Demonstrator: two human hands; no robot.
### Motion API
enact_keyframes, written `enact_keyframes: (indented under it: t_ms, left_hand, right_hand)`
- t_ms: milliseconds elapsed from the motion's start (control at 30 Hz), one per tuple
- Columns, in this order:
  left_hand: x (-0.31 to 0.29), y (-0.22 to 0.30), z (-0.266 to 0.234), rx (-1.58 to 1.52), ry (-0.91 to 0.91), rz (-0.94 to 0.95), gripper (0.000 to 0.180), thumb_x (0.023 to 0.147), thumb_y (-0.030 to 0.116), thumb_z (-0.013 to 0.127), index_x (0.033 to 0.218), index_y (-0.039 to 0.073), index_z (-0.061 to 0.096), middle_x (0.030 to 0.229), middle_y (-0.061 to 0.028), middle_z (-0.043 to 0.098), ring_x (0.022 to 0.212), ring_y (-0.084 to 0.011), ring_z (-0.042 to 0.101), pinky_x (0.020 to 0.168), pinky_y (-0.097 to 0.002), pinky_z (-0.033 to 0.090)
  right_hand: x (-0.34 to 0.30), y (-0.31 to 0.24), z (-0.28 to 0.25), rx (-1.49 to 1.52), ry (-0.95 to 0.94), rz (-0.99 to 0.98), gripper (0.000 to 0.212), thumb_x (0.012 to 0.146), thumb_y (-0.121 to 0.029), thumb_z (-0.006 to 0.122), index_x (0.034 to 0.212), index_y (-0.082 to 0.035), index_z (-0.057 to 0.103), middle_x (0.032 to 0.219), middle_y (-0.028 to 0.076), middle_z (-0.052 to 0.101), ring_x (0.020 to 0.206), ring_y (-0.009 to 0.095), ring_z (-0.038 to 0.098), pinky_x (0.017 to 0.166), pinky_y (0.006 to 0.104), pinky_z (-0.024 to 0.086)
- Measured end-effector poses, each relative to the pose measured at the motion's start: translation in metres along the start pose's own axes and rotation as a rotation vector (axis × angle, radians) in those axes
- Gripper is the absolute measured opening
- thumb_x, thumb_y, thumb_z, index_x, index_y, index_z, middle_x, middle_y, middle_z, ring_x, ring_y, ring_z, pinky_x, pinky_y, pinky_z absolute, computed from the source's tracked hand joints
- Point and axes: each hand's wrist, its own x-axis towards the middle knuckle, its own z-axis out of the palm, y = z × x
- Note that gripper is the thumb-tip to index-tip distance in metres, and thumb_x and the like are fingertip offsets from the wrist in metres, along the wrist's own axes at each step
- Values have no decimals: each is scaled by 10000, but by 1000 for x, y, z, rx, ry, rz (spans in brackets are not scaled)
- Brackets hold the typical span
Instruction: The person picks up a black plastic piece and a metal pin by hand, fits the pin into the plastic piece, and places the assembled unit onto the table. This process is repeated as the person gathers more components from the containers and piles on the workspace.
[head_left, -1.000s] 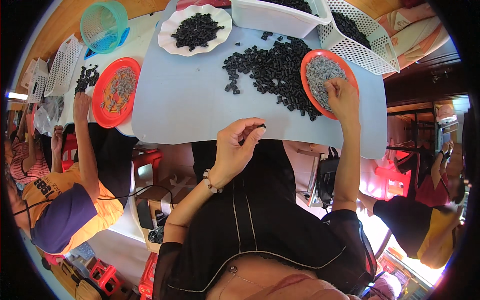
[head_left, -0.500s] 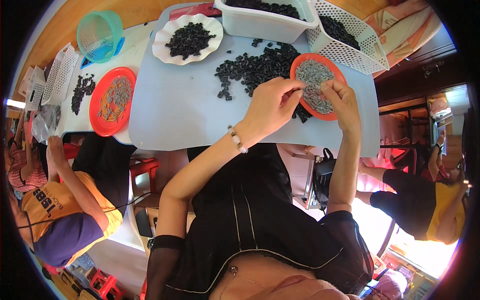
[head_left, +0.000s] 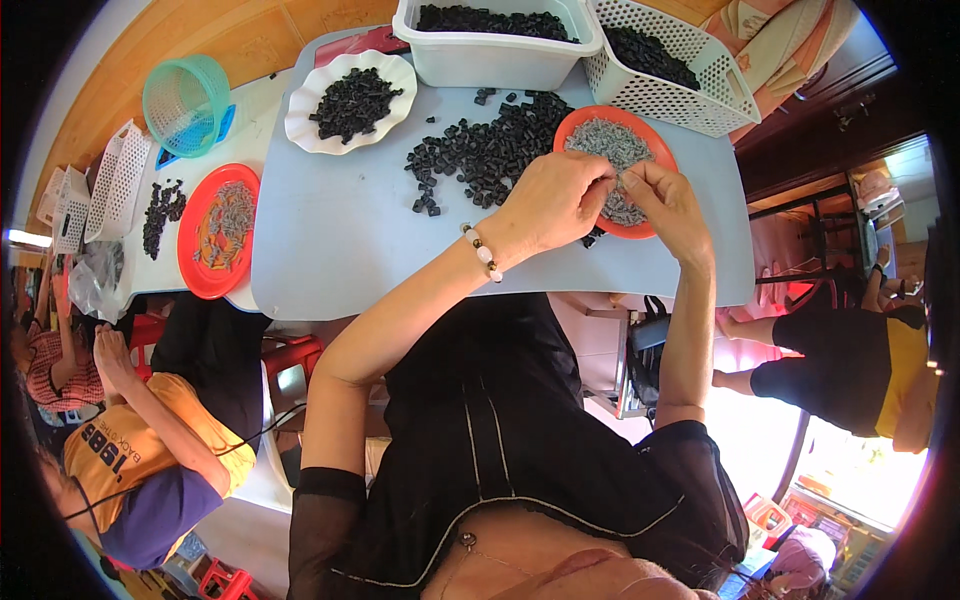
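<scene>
My left hand [head_left: 553, 203], below a beaded bracelet [head_left: 482, 252], is pinched closed over the near left rim of an orange-red plate [head_left: 668, 150]. Facing it, my right hand [head_left: 670, 208] pinches with thumb and forefinger over the same plate. The fingertips of both hands nearly meet; whatever small piece they hold is too small to make out. Many small grey parts [head_left: 608, 142] fill the plate. Left of it, a loose heap of small black blocks [head_left: 490, 140] lies on the pale blue table [head_left: 335, 225], partly hidden by my left hand.
A scalloped white dish [head_left: 302, 122] holds black pieces. At the back stand a white tub [head_left: 490, 62] and a perforated white basket [head_left: 700, 105], both with black parts. To the left are another red plate [head_left: 190, 250], a green basket [head_left: 185, 105] and a seated co-worker [head_left: 160, 450].
My hands have come closer together over the plate, fingertips nearly meeting. The view has shifted slightly, so the table's things sit further left.
</scene>
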Motion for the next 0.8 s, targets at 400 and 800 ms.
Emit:
enact_keyframes:
  t_ms: [400, 800]
  left_hand:
    - [11, -16, 15, -138, -34, -172, 130, 890, 94, 611, 885, -25, 663, 637, -127, 620, 520, -174, 547, 517, -322, 431]
    - [17, -31, 27, -227, 29, -297, 182, 906, 124, 590, 888, -44, 658, 654, -64, 630, 540, -90, 520, 513, -276, 419]
  right_hand:
    - [5, 5, -8, -74, -34, -5, 136, 979, -121, 584, 937, 8, 601, 818, -8, 592, 793, 76, 526, 709, 259, 456]
    - [16, 13, -4, -192, 113, -117, 138, 914, -70, 650, 1030, 2, 628, 916, 46, 672, 877, 131, 636, 787, 280, 493]
